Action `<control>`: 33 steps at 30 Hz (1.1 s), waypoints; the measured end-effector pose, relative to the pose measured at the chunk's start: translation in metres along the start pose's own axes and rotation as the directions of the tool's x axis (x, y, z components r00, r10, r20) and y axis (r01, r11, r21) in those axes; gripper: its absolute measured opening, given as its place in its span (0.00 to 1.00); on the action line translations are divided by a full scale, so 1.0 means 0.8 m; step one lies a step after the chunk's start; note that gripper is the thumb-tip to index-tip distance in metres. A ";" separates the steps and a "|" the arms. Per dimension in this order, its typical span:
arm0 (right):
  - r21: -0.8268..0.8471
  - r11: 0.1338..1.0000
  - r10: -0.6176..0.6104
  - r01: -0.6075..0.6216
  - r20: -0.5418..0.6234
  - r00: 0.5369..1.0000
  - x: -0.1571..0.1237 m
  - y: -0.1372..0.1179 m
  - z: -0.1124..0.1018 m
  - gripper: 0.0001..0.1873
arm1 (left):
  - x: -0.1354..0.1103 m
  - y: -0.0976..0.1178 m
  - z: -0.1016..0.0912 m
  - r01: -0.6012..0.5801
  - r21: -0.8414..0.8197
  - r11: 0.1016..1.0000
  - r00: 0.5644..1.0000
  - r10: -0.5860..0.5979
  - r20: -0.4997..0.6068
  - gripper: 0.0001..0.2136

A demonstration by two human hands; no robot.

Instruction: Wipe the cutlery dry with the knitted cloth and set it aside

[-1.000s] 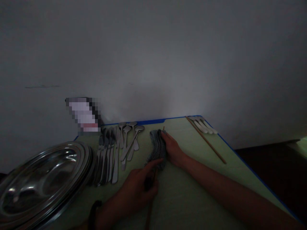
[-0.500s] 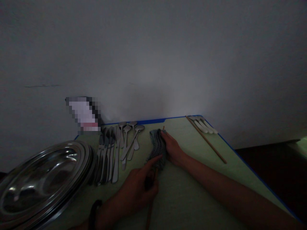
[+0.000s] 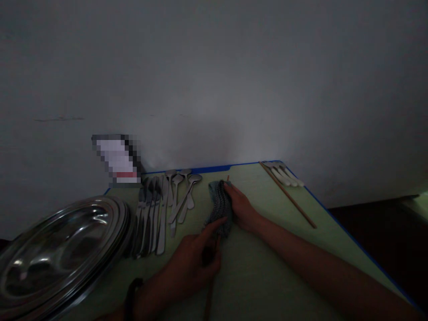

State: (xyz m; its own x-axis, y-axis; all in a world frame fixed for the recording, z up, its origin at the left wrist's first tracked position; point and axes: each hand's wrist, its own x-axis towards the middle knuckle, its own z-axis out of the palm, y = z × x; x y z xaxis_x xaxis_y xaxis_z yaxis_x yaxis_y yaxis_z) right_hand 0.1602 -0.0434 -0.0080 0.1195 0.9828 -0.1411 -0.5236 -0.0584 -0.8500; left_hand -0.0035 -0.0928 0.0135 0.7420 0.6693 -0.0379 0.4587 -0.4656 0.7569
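My right hand [image 3: 241,204] is closed around a grey-blue knitted cloth [image 3: 219,205], which is folded about a thin brown chopstick [image 3: 208,299]. The stick's tip pokes out past the far side of the cloth, and its other end runs down toward me. Lower on the same chopstick, my left hand [image 3: 197,258] grips it between thumb and fingers, with the index finger stretched against the cloth. Part of the stick is hidden by the cloth and the left hand. A second brown chopstick [image 3: 290,198] lies to the right on the table.
Several metal spoons [image 3: 179,196] and several knives [image 3: 161,227] lie left of my hands. Stacked oval metal trays [image 3: 110,240] stand at the near left. White-handled cutlery [image 3: 284,176] rests at the far right corner. A blurred-out phone-like device [image 3: 117,158] leans on the wall [image 3: 214,89].
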 end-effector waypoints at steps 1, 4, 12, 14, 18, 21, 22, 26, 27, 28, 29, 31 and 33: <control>0.003 1.000 -0.002 0.002 0.004 1.000 0.000 0.000 0.000 0.13 | 0.000 0.000 0.000 -0.003 0.004 1.000 1.000 0.003 -0.003 0.31; 0.004 1.000 0.008 -0.008 -0.005 1.000 -0.003 -0.004 0.004 0.13 | 0.000 0.000 0.000 -0.003 0.017 1.000 1.000 0.003 0.000 0.30; 0.007 1.000 0.026 -0.025 -0.021 0.999 -0.002 -0.005 0.005 0.13 | 0.000 0.001 -0.001 -0.023 0.036 0.999 1.000 0.023 -0.007 0.30; -0.003 1.000 0.017 -0.017 -0.020 1.000 -0.001 -0.003 0.003 0.13 | 0.000 0.001 -0.001 -0.025 0.044 0.999 1.000 0.026 -0.011 0.30; 0.024 0.999 0.031 -0.031 -0.013 0.999 -0.001 -0.002 0.003 0.12 | -0.001 0.002 -0.002 -0.025 0.032 0.999 1.000 0.025 -0.003 0.30; 0.041 0.998 0.040 -0.039 -0.011 0.999 -0.003 -0.004 0.005 0.12 | -0.001 0.002 -0.002 -0.020 0.011 1.000 1.000 0.020 0.006 0.30; 0.040 0.998 0.041 -0.041 -0.009 0.999 -0.003 -0.004 0.005 0.13 | -0.001 0.002 -0.002 -0.017 0.012 1.000 1.000 0.017 0.003 0.30; 0.017 0.999 0.031 -0.030 -0.010 0.999 -0.002 -0.004 0.004 0.14 | 0.000 0.001 -0.002 -0.008 0.025 1.000 1.000 0.008 0.006 0.30; 0.018 0.999 0.033 -0.033 -0.010 0.999 -0.002 -0.004 0.003 0.15 | 0.000 0.001 -0.001 -0.009 0.026 1.000 1.000 0.009 0.008 0.29; 0.021 0.999 0.036 -0.035 -0.009 0.999 -0.001 -0.003 0.003 0.15 | 0.000 0.000 -0.001 -0.015 0.028 0.999 1.000 0.015 0.010 0.29; 0.022 0.999 0.035 -0.035 -0.008 0.999 -0.001 -0.003 0.002 0.15 | 0.000 -0.001 -0.001 -0.021 0.030 0.999 1.000 0.021 0.010 0.29; 0.013 0.999 0.034 -0.033 -0.014 0.999 -0.001 -0.002 0.002 0.15 | 0.000 -0.001 0.000 -0.027 0.040 0.999 1.000 0.027 0.007 0.30; 0.003 1.000 0.030 -0.030 -0.022 0.999 -0.001 -0.003 0.002 0.14 | 0.000 -0.002 0.000 -0.023 0.053 0.998 1.000 0.023 0.002 0.30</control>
State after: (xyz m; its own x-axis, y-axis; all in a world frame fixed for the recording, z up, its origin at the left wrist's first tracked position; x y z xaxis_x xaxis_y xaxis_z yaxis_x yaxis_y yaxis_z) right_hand 0.1599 -0.0441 -0.0054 0.1222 0.9765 -0.1777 -0.5294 -0.0873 -0.8439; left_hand -0.0044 -0.0921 0.0127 0.7532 0.6575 -0.0214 0.4663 -0.5108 0.7222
